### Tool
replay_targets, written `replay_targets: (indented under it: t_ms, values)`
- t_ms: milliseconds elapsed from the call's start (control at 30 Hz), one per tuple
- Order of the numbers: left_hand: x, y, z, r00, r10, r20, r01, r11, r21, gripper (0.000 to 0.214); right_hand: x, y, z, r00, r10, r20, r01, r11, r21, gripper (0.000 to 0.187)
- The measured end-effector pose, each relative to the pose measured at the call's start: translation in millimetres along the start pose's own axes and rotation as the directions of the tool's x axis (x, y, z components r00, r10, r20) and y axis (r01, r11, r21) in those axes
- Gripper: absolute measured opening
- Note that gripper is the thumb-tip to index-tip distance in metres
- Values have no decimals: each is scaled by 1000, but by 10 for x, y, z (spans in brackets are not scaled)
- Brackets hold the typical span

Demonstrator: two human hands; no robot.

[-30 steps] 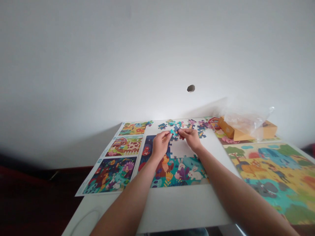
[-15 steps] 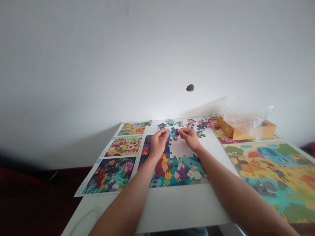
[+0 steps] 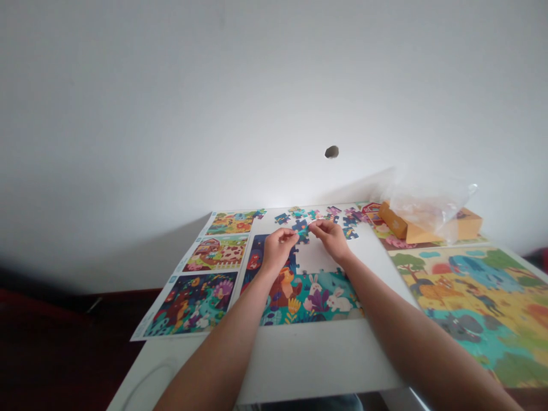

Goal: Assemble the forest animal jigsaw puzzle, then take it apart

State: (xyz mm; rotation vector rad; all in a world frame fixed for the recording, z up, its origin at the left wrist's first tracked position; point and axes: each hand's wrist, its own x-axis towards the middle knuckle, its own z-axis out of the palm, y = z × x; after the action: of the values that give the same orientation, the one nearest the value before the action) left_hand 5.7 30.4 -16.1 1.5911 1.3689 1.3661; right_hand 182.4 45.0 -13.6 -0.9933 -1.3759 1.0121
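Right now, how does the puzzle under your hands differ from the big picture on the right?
The middle puzzle has a bare white gap near its top; the big picture shows none where visible. The middle puzzle is dark blue and teal with rabbits; the big picture is mostly yellow and green. The left hand and right hand pinch a piece over the middle puzzle; neither touches the big picture. Both lie flat on the table.

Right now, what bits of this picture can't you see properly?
All head view.
Blue puzzle piece between left hand and right hand: too small to tell its picture or which fingers grip it.
Orange box: partly hidden by the crumpled plastic bag.
Big animal puzzle: cut off by the right edge.
Dark spot on the wall: too small to identify.
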Motion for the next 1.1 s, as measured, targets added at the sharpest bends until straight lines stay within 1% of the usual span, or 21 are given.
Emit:
replay_targets:
  t_ms: [67, 133, 200, 300, 333, 433, 567, 733, 900, 1100]
  values:
    - [-14, 10, 0, 998, 7, 68, -13, 996, 89, 19, 10, 2, 4, 1000, -15, -11, 16, 1000, 21, 35]
    - [-21, 22, -1, 995, 13, 101, -26, 991, 130, 20, 16, 9, 7, 1000, -19, -2, 19, 999, 32, 35]
    - [-23, 36, -5, 996, 32, 87, -40, 995, 91, 22, 25, 34, 0, 999, -31, -11, 31, 999, 37, 35]
    - [-22, 50, -17, 996, 60, 60, -59, 998, -19, 40, 47, 96, -24, 997, -59, -53, 59, 998, 3, 34]
    - [-21, 49, -23, 996, 67, 60, -65, 997, -34, 41, 53, 114, -33, 996, -65, -65, 64, 998, -22, 34]
    - [-16, 33, -36, 995, 86, 55, -85, 996, -20, 32, 56, 137, -45, 994, -74, -79, 66, 994, -91, 34]
    - [-11, 28, -42, 994, 99, 46, -99, 995, 18, 25, 39, 122, -39, 994, -80, -72, 70, 988, -136, 32]
    - [-8, 28, -42, 993, 104, 56, -107, 993, 55, 23, 29, 116, -39, 992, -93, -85, 78, 982, -170, 33]
    - [12, -46, -35, 992, 115, 47, -118, 991, 56, 22, 16, 89, -33, 990, -103, -95, 83, 977, -195, 30]
    - [20, -77, -33, 991, 128, 34, -130, 990, 54, 19, -9, 28, -28, 992, -105, -68, 88, 972, -216, 27]
